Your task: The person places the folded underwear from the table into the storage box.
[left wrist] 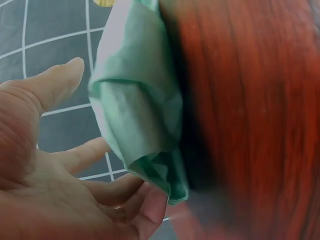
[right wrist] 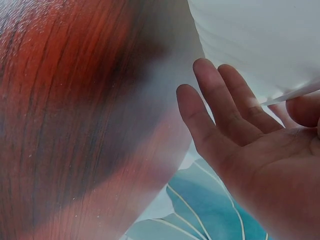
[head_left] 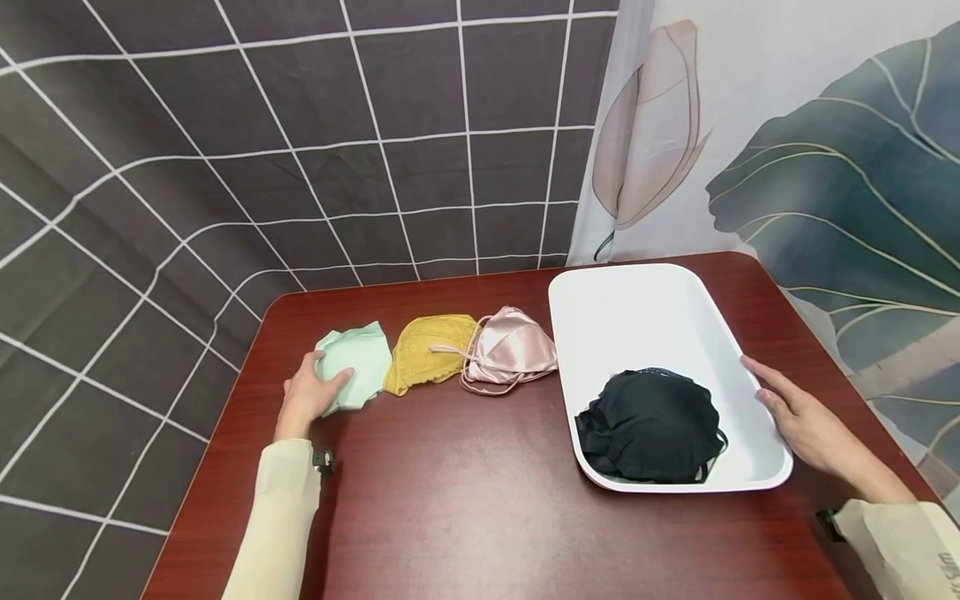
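Note:
My left hand [head_left: 306, 395] is at the near left side of a folded mint-green bra [head_left: 358, 363], its fingers at the edge. In the left wrist view the thumb stands apart from the mint fabric [left wrist: 135, 95] while fingertips touch its lower end. A yellow lace bra [head_left: 427, 350] lies just right of it, then a pink satin bra [head_left: 517, 343] with thin straps. My right hand [head_left: 813, 425] rests against the right side of a white plastic tub [head_left: 637, 308], fingers fairly straight and the thumb at the rim. Inside the tub lies a bundled black garment [head_left: 651, 427].
Everything sits on a reddish-brown wooden table [head_left: 480, 517] with rounded far corners. Behind it and to the left hangs a dark grey curtain [head_left: 420, 92] with a white grid. A white curtain [head_left: 738, 71] with large leaf prints hangs at the back right.

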A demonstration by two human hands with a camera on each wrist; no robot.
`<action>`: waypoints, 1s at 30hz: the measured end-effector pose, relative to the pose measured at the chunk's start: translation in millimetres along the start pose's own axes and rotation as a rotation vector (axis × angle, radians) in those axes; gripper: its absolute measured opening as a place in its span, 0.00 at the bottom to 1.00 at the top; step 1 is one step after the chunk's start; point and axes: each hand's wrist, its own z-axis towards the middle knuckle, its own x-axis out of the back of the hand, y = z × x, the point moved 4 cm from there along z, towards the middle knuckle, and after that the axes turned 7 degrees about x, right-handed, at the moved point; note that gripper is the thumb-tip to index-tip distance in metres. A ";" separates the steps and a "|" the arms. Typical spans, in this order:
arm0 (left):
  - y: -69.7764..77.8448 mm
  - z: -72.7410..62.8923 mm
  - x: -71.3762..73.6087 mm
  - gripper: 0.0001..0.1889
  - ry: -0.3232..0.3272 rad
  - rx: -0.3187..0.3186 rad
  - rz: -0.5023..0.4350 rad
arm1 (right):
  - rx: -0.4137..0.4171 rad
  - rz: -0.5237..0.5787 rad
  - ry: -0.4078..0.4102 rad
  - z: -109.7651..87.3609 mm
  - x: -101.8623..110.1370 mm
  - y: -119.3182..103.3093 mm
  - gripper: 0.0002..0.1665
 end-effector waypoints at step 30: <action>-0.3 4.3 6.6 0.29 0.279 -0.052 -0.158 | 0.013 -0.020 0.006 -1.9 -0.7 -0.1 0.31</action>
